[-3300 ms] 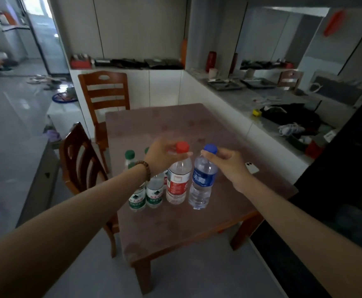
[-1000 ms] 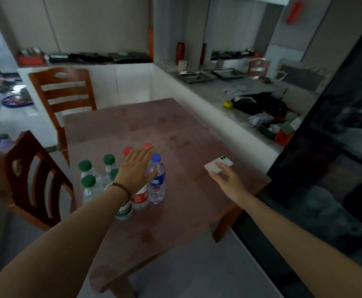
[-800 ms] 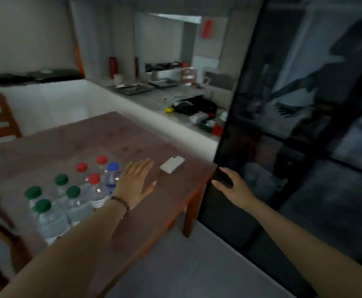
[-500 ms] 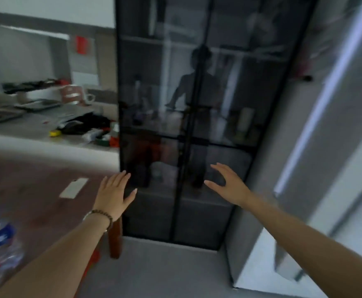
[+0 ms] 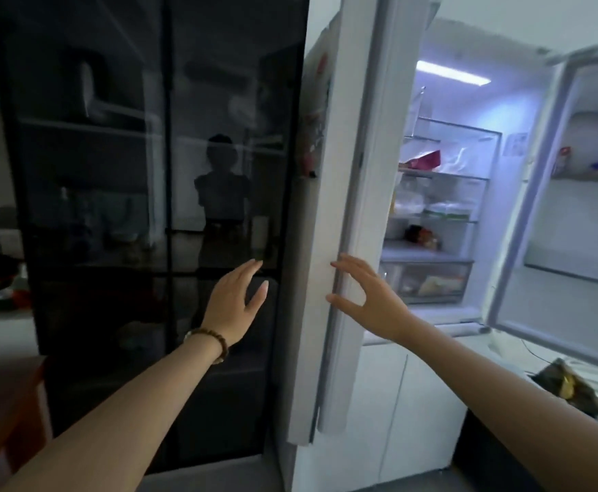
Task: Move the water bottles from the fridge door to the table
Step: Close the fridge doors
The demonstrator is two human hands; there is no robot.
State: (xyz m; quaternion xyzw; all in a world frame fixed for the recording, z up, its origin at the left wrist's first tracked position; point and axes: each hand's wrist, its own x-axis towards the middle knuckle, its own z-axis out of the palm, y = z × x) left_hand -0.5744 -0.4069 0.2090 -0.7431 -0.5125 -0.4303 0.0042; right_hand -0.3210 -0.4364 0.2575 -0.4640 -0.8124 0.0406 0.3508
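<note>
Two bare arms, uncovered as far up as shows, ending in a bare left grip [image 5: 235,303] and right grip [image 5: 368,300]. A bracelet [image 5: 208,344] of round dark brown beads circles the left wrist.

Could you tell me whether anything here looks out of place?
Nothing looks spilled or damaged. The white fridge simply stands wide open with its interior lit, while the left hand and right hand are empty.

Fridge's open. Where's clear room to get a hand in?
Open gap between left door edge and right door. Bare shelf strip right of the dark-red item, above the drawer. Upper shelves crowded with bags.
</note>
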